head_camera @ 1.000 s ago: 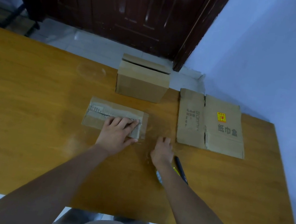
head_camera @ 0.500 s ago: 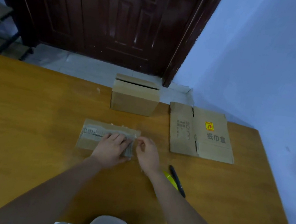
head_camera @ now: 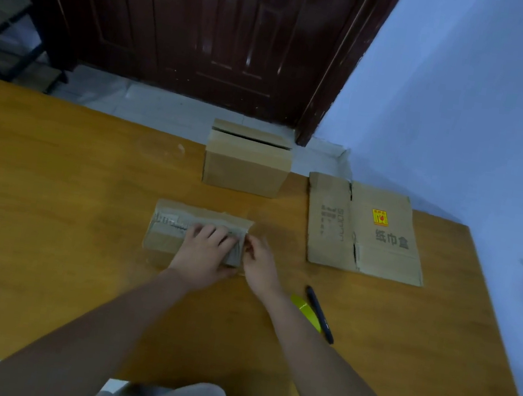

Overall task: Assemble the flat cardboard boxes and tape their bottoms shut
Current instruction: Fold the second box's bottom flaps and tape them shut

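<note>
Three boxes on the table [head_camera: 39, 266]: one assembled box [head_camera: 245, 170], one flat box [head_camera: 380, 236], one taped box [head_camera: 167, 231] under my flat left hand [head_camera: 206, 250], right hand [head_camera: 258, 263] pinching its end.

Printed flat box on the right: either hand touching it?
No. The printed flat box lies apart on the table; both the left hand and right hand are at the taped box.

Single head view looks forward and down (wide-angle) over the table [head_camera: 49, 200].
</note>
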{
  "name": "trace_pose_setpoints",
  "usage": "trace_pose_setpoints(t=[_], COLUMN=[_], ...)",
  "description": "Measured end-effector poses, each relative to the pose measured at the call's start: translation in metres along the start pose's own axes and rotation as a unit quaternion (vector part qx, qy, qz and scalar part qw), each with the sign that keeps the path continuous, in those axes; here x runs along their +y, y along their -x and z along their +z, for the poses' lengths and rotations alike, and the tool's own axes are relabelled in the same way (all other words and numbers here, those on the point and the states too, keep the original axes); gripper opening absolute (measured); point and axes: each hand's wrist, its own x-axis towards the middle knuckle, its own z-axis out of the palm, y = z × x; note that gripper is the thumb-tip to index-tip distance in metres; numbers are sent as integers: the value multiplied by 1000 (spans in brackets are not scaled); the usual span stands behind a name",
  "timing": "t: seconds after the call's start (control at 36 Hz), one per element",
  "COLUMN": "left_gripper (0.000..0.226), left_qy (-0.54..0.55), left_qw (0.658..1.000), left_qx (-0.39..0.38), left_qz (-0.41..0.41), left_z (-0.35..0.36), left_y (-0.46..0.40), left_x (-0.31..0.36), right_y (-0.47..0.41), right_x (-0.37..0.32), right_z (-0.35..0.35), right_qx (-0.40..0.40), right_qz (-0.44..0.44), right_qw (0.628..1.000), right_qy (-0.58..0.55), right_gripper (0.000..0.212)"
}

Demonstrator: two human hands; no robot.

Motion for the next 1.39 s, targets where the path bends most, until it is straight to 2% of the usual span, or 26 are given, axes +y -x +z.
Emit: trace_pose_setpoints(t=[0.11,0.25,0.31,0.44,0.67,0.78,0.89,1.11,1.22,1.28,1.33,1.39], left_gripper=[64,61,57,52,53,53,54,54,54,55,55,55], left_qy=[34,65,56,51,59,57,45,33,38,38,39,41], left_qw=[998,995,994,993,991,988,986,985,984,985,985,985], left_qx=[-56,-70,-86,-88,-96,-118,-129,-134,-135,-134,-133,-132], left_qz=[-13,-43,-48,-56,-76,-86,-94,-102,-106,-105,-103,-103], left_z=[-6,-14,-16,-15,-14,-18,-19,-21,-20,-20,-21,-22], left_y=[-4,-12,-13,-13,-12,-16,-16,-16,-16,-16,-15,-14], left_x=[-5,-6,-5,-5,-4,-4,-2,1,1,1,1,1], right_y=[-6,-18,-24,-37,-62,-69,-64,-45,-33,-26,-19,-11], right_x=[1,2,2,-4,-18,-19,-14,-6,-3,-1,0,-1], right_z=[-10,-29,-33,-41,-45,-46,-47,-31,-27,-31,-38,-44], right_qx=[-51,54,69,7,-79,-98,-98,-57,-80,-98,-92,-69], right_qz=[-12,-3,-27,-77,-142,-117,-39,-39,-63,-69,-62,-55], right_qw=[995,989,983,952,910,914,964,980,973,961,945,945], right_qy=[80,138,168,297,382,376,245,187,206,249,306,315], right_gripper=[36,32,38,53,40,26,23,23,29,36,39,38])
